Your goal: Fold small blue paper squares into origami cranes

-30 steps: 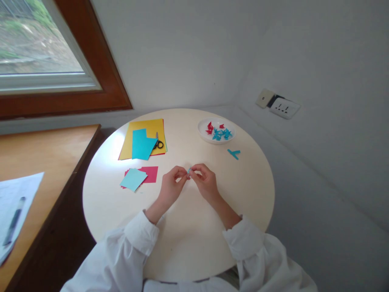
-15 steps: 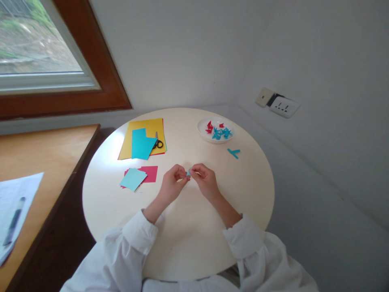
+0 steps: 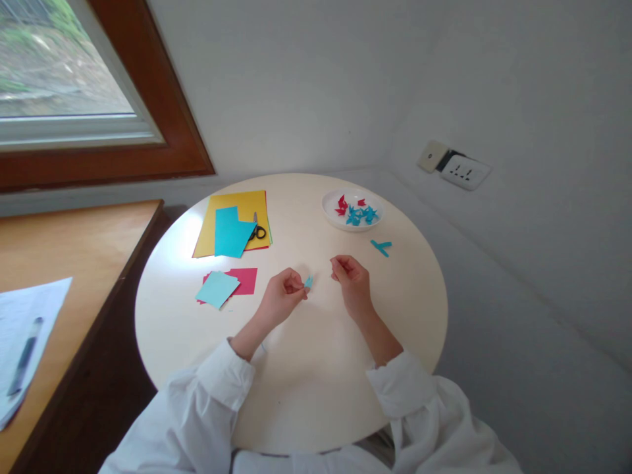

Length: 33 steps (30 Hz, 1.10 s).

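My left hand (image 3: 284,296) pinches a small folded piece of light-blue paper (image 3: 309,282) between thumb and forefinger, just above the table's middle. Little points stick up from the folded paper. To its right, apart from it, my right hand (image 3: 353,283) is closed with thumb and fingertips together. Whether anything is between those fingertips I cannot make out. A stack of pale-blue squares (image 3: 217,289) lies left of my left hand, partly over pink-red paper (image 3: 247,281).
On the round white table (image 3: 306,395), a white plate (image 3: 328,220) holds several small red and blue folded-paper pieces. Blue paper strips (image 3: 381,247) lie before it. At the back left, yellow sheets (image 3: 251,201) carry blue paper (image 3: 230,234) and black-handled scissors (image 3: 259,232).
My right hand has let go of the folded light-blue paper and moved right and slightly up. My left hand keeps hold of the paper, nearly in place.
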Tool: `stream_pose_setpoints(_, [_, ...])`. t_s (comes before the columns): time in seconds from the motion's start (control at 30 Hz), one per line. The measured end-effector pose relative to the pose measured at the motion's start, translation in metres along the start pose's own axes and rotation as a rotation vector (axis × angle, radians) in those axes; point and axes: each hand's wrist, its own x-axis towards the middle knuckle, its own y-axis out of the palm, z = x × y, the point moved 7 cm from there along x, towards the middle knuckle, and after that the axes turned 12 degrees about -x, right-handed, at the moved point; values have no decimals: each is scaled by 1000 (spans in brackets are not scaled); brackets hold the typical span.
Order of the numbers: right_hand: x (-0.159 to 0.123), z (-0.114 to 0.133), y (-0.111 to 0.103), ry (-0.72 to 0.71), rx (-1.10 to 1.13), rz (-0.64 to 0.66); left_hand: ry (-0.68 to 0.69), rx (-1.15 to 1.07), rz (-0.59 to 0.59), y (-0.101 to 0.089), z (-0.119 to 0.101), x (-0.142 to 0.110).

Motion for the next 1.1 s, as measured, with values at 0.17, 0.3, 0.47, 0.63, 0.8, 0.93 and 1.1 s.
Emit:
stream_pose_setpoints(0.17, [-15,11,16,-153,-157,145,57,6,-60,-4,-8,-1])
stream_pose_setpoints(0.3, [-23,12,25,-230,-220,183,202,96,-112,-8,-17,-5])
stream_pose_setpoints(0.47, [-26,15,28,-258,-240,192,355,337,-170,-8,-29,-12])
stream_pose_setpoints(0.63, [-29,23,25,-285,-284,160,442,529,-167,-3,-38,-16])
stream_pose_setpoints(0.8, [-32,29,24,-323,-312,121,496,583,-153,1,-41,-18])
stream_pose_setpoints(0.93, [-32,32,21,-337,-312,84,517,604,-143,3,-42,-20])
stream_pose_setpoints(1.1, [-33,37,21,-364,-341,77,530,586,-141,3,-43,-21])
